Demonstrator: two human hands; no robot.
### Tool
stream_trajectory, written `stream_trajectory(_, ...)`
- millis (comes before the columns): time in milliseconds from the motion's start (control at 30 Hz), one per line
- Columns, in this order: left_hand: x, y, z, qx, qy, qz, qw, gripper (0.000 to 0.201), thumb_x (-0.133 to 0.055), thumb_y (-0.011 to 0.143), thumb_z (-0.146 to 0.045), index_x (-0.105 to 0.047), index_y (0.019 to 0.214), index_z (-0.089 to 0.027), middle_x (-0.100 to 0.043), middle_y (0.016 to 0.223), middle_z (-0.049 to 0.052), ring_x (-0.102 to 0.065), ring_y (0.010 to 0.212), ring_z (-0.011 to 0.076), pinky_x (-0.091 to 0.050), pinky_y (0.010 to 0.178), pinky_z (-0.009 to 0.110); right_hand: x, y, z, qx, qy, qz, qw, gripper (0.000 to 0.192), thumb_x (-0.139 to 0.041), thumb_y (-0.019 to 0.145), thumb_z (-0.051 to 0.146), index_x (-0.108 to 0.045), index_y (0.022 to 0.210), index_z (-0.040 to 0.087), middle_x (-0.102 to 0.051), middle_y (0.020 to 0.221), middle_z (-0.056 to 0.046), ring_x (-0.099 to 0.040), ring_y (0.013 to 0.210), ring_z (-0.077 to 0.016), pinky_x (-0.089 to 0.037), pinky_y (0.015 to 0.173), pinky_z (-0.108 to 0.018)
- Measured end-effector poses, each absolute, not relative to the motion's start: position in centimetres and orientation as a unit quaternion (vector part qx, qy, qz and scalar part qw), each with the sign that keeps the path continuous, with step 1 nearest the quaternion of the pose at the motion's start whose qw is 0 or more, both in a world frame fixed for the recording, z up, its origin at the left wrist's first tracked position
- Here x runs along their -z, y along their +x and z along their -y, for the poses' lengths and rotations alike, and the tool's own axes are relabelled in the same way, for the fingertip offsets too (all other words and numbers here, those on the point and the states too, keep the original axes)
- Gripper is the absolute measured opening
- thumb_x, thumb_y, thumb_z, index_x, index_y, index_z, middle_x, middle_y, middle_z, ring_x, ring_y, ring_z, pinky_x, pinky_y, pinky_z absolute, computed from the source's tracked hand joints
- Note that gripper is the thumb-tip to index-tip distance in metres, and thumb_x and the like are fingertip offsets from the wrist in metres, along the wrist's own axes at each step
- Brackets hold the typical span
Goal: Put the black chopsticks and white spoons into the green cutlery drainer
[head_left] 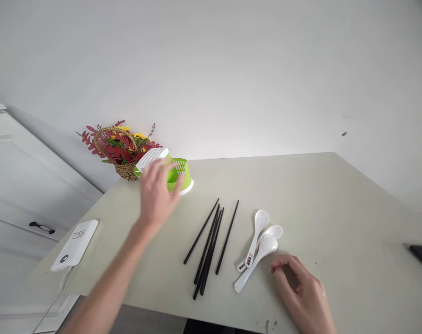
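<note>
Pale grey-green table (329, 204) stood against a white wall. Left hand (157, 192) was raised, fingers loosely spread, gripping nothing, directly in front of the green-and-white holder (178, 175), which lay tipped on its side just beyond the fingertips; contact could not be told. Right hand (303, 290) rested on the table, fingers curled, empty. White spoons (259, 246) lay just left of it, black chopsticks (211, 246) between the two hands. A flower basket (118, 148) stood behind the holder, a white device (75, 244) left of the left forearm.
</note>
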State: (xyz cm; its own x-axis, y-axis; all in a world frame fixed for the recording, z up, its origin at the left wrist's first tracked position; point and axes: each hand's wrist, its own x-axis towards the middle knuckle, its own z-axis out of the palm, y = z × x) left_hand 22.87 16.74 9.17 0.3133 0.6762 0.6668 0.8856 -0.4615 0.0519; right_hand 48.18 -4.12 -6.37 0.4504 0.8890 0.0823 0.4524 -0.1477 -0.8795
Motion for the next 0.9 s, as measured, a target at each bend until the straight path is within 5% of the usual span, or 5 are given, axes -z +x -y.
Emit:
stream_trajectory(167,-11.3,14.7,-26.0,0.263,-0.749,0.592,0.143,0.057,-0.034,0.105,-0.050,-0.057,0.142,-0.015,-0.054,0.154,0.013,-0.034,0.150,0.0329,-0.025,0.123,0.055,6.4,48.2,4.2,-0.244,-0.712,0.457,0.475,0.023,-0.052,0.092,0.041,-0.064,0.078,0.026,-0.069,0.082,-0.003,-0.060,0.065,-0.0168,-0.045,0.050,-0.023)
stream_trajectory(333,-9.3,13.7,-27.2,0.216,-0.774,0.593,0.041,0.064,-0.021,0.108,-0.055,-0.048,0.154,-0.020,-0.040,0.166,0.005,-0.038,0.150,0.0273,-0.029,0.125,0.045,6.7,48.1,4.1,-0.241,-0.696,0.473,0.484,0.026,-0.052,0.092,0.043,-0.066,0.077,0.026,-0.070,0.083,-0.004,-0.062,0.067,-0.0182,-0.043,0.049,-0.024)
stream_trajectory(533,-7.9,23.4,-25.0,0.213,-0.809,0.544,0.066,0.061,-0.029,0.107,-0.061,-0.050,0.155,-0.029,-0.040,0.166,0.006,-0.057,0.132,0.0347,-0.050,0.109,0.052,6.6,47.7,4.0,-0.250,-0.707,0.454,0.481,0.025,-0.051,0.093,0.043,-0.066,0.082,0.026,-0.072,0.090,-0.004,-0.061,0.069,-0.0176,-0.042,0.049,-0.024)
stream_trajectory(900,-6.9,39.3,-19.5,0.225,-0.862,0.450,0.059,0.062,-0.026,0.106,-0.064,-0.052,0.152,-0.032,-0.039,0.165,0.013,-0.073,0.104,0.0276,-0.058,0.083,0.038,6.3,48.2,3.7,-0.282,-0.684,0.482,0.470,0.023,-0.051,0.095,0.037,-0.068,0.084,0.025,-0.071,0.095,-0.006,-0.063,0.079,-0.0193,-0.043,0.056,-0.025)
